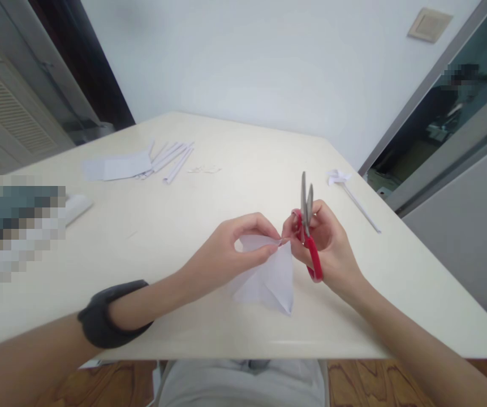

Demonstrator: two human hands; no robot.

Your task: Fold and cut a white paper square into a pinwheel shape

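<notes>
Your left hand [230, 249] pinches the folded white paper [268, 277] near the table's [141, 226] front edge, your right hand [323, 243] pinches its corner too, fist closed around red scissors [309, 232], blades up.

I see my left hand [226, 251] pinching the top edge of a folded white paper [268, 277] above the cream table [141, 226], while my right hand [326, 243] touches the same edge and grips red-handled scissors [308, 226], blades pointing up and nearly together.
</notes>
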